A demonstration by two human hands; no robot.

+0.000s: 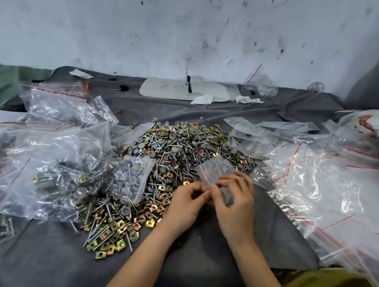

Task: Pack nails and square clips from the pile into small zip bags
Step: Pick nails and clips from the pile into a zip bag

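Clear plastic is the business in hand: one small zip bag point(215, 170) is held up just above the near edge of the pile point(161, 150), between both hands, and it looks empty. Holding it there makes sense, since the nails point(172, 146) and square clips point(117, 227) lie within easy reach below and to the left. The left hand point(186, 204) pinches the bag's near edge, thumb and forefinger drawn close together and the other fingers curled under. The right hand point(236, 204) meets it at the same edge, its thumb pressed on the plastic and its fingers point(228, 179) laid in a loose curl across the bag's face. Two pinches side by side on one edge suggest that the mouth is being worked apart, though I cannot tell whether the zip is parted yet. Filled bags point(48, 179) are heaped at the left of the grey cloth point(279, 226) and flat empty bags point(319, 184) at the right, so stock seems to come in from one side and finished work goes out on the other.
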